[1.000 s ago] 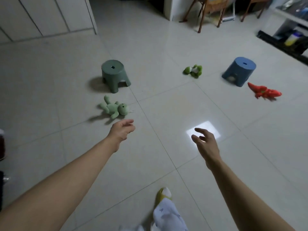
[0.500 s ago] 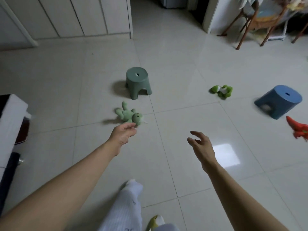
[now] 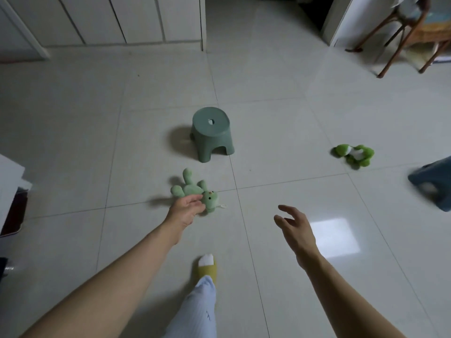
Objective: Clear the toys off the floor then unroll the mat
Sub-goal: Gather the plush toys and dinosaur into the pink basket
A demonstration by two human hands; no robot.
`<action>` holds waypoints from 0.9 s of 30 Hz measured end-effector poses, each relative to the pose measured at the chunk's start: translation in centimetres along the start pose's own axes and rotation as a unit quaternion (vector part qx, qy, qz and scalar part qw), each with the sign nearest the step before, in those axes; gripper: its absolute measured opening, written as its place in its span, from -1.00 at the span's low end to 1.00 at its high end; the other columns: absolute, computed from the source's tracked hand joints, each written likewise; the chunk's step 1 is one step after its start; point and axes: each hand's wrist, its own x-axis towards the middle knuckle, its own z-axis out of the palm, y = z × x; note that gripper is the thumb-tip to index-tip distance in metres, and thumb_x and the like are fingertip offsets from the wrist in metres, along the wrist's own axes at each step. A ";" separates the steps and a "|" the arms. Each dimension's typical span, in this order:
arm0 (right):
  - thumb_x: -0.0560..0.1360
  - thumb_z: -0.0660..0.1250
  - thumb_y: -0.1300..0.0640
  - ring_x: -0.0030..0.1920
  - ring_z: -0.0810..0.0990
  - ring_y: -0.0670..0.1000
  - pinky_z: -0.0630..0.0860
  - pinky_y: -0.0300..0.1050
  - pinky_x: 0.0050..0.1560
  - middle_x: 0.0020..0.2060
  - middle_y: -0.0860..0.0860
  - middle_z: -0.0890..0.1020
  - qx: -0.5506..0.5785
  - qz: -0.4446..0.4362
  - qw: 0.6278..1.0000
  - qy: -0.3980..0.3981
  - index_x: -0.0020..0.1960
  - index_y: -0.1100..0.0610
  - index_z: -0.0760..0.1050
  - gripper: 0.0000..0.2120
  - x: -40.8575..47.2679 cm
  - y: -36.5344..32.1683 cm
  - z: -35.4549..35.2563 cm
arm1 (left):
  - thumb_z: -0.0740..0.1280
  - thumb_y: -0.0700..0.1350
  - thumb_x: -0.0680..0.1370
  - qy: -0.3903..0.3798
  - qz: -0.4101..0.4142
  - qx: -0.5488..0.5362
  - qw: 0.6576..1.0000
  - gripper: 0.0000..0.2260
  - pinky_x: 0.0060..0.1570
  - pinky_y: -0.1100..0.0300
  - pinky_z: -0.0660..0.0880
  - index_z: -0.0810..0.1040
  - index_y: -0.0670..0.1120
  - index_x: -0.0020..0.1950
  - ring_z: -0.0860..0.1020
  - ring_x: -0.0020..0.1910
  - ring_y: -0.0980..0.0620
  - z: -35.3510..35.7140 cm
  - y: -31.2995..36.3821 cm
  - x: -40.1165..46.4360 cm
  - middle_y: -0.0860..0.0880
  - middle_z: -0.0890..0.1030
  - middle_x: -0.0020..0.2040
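Note:
A pale green plush toy [image 3: 192,189] lies on the tiled floor just in front of a green stool [image 3: 212,132]. My left hand [image 3: 185,208] reaches down to it with loosely bent fingers that overlap the toy's middle; no closed grip shows. My right hand [image 3: 292,228] hovers above the floor to the right, fingers spread and holding nothing. A bright green and white plush toy [image 3: 353,156] lies farther right. No mat is in view.
A blue stool [image 3: 436,184], blurred, is cut off by the right edge. Wooden chair legs [image 3: 390,54] stand at the top right. White furniture [image 3: 9,181] juts in at the left. My foot in a yellow slipper [image 3: 207,267] is below the hands.
I have stepped forward and turned left. My left hand has closed the gap to the pale green toy and now overlaps it. The red toy has left the view.

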 end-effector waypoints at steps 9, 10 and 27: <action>0.51 0.29 0.13 0.16 0.51 0.01 0.40 -0.17 0.01 0.26 -0.01 0.43 0.003 0.031 0.998 -0.052 0.22 0.01 0.48 -0.71 12.1 -4.5 7.5 | 0.29 -0.28 0.53 0.015 -0.027 0.048 0.998 -0.64 -0.41 0.47 0.40 0.44 -0.18 0.32 0.47 0.04 0.05 -1.5 5.4 13.5 -0.16 0.52 0.27; 0.51 0.29 0.14 0.16 0.52 0.01 0.41 -0.17 0.01 0.26 0.00 0.44 0.000 0.034 0.998 -0.057 0.22 0.02 0.48 -0.71 13.2 -4.3 7.9 | 0.29 -0.28 0.53 0.014 -0.032 0.051 0.998 -0.64 -0.36 0.42 0.38 0.44 -0.18 0.33 0.48 0.05 0.05 -1.3 5.4 14.7 -0.16 0.51 0.28; 0.51 0.30 0.22 -0.06 0.53 -0.26 0.42 -0.38 -0.17 0.06 -0.13 0.54 0.077 0.150 0.979 -0.116 0.12 -0.07 0.48 -0.75 27.0 11.3 17.8 | 0.33 -0.27 0.50 0.067 -0.140 0.115 0.981 -0.65 -0.26 0.34 0.35 0.48 -0.18 0.29 0.47 -0.02 0.08 1.6 -10.8 33.3 -0.15 0.57 0.19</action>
